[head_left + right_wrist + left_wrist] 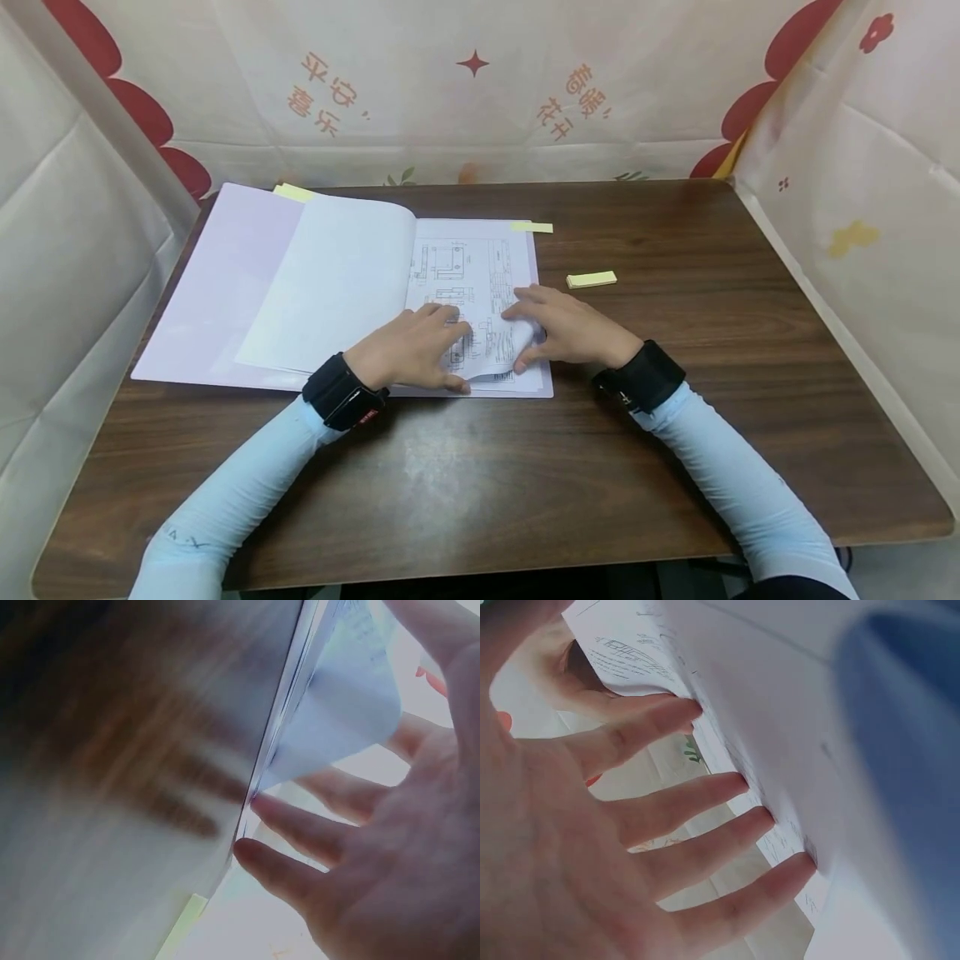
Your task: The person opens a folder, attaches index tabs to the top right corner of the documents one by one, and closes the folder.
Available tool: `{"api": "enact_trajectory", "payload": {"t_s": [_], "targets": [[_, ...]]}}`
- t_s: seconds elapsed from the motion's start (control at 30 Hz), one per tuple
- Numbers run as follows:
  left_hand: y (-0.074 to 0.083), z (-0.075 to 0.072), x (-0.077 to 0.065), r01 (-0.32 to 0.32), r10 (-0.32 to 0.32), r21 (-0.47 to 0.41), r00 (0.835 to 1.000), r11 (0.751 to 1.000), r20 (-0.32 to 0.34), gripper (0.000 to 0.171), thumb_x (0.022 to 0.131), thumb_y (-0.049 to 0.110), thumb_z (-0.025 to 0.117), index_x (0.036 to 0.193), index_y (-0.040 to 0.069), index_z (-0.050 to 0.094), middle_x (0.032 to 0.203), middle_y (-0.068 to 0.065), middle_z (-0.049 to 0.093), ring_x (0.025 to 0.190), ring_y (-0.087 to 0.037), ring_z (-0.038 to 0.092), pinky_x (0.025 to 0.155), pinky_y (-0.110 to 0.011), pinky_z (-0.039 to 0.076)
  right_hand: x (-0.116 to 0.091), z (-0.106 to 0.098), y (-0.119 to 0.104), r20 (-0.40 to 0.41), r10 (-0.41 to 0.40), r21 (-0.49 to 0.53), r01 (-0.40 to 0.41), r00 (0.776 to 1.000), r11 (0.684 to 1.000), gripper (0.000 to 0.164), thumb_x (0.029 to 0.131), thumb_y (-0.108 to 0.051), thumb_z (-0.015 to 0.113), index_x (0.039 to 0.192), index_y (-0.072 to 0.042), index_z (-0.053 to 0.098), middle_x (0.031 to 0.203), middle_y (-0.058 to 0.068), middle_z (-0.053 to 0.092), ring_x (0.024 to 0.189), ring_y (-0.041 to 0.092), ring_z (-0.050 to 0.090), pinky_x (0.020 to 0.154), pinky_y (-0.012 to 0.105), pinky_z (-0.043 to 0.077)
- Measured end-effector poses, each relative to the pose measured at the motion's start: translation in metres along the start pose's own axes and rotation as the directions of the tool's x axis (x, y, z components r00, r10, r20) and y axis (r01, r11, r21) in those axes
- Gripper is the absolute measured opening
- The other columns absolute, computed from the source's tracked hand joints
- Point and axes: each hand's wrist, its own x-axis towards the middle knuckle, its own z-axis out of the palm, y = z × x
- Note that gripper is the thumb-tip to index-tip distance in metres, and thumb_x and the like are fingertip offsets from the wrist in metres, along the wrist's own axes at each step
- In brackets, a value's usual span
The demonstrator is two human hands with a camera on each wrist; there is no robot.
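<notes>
A bound set of technical drawings lies open inside a pale lilac cover (217, 275). Its turned-over leaves (330, 267) show a blank white side at the left; the drawing page (480, 258) faces up at the right. My left hand (416, 350) lies across the lower part of that page, and in the left wrist view its spread, mostly straight fingers (697, 799) touch the paper. At the lower right corner, my right hand (573, 325) holds the lifted, curling page (341, 712) between thumb and fingers. Two of its fingertips (247, 851) touch the document's edge.
A small pad of yellow sticky notes (592, 279) lies on the brown wooden table (720, 333), right of the document. One yellow tab (532, 227) sticks out at the page's top right, another tab (294, 192) at the top left. A printed cloth (472, 108) hangs behind.
</notes>
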Motion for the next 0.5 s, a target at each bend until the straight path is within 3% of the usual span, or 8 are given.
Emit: {"api": "enact_trajectory", "payload": {"t_s": [0.17, 0.3, 0.4, 0.5], "targets": [[-0.002, 0.0, 0.0, 0.001, -0.001, -0.03, 1.0, 1.0, 0.024, 0.064, 0.089, 0.051, 0.071, 0.141, 0.017, 0.058, 0.155, -0.014, 0.05, 0.143, -0.037, 0.046, 0.114, -0.056, 0.045, 0.0, -0.005, -0.008, -0.092, -0.003, -0.047, -0.002, 0.996, 0.999, 0.082, 0.07, -0.061, 0.089, 0.133, -0.013, 0.067, 0.157, 0.021, 0.046, 0.148, 0.041, 0.04, 0.117, 0.061, 0.04], [-0.003, -0.001, 0.001, -0.021, 0.021, -0.04, 1.0, 0.999, -0.01, 0.039, 0.087, 0.038, 0.068, 0.119, 0.014, 0.065, 0.126, -0.01, 0.063, 0.115, -0.029, 0.058, 0.094, -0.044, 0.054, -0.002, -0.014, -0.014, -0.214, -0.025, -0.054, 0.014, 0.976, 0.998, 0.086, 0.067, -0.064, 0.089, 0.133, -0.013, 0.065, 0.152, 0.018, 0.05, 0.136, 0.036, 0.05, 0.107, 0.053, 0.05], [-0.004, -0.002, 0.001, -0.037, 0.035, -0.073, 0.999, 0.997, -0.037, 0.03, 0.086, 0.03, 0.066, 0.11, 0.013, 0.062, 0.105, -0.006, 0.063, 0.097, -0.023, 0.056, 0.08, -0.036, 0.051, -0.005, -0.02, -0.016, -0.332, -0.041, -0.011, 0.04, 0.943, 0.999, 0.062, 0.08, -0.054, 0.085, 0.12, -0.011, 0.067, 0.129, 0.011, 0.061, 0.112, 0.026, 0.058, 0.089, 0.04, 0.055], [-0.005, -0.002, 0.001, -0.05, 0.044, -0.109, 0.998, 0.993, -0.051, 0.033, 0.088, 0.025, 0.064, 0.117, 0.009, 0.06, 0.103, -0.005, 0.063, 0.092, -0.021, 0.057, 0.081, -0.034, 0.05, -0.007, -0.023, -0.016, -0.433, -0.045, 0.045, 0.072, 0.9, 0.996, 0.025, 0.097, -0.035, 0.073, 0.1, -0.01, 0.068, 0.095, 0.005, 0.062, 0.085, 0.018, 0.057, 0.07, 0.031, 0.048]]}}
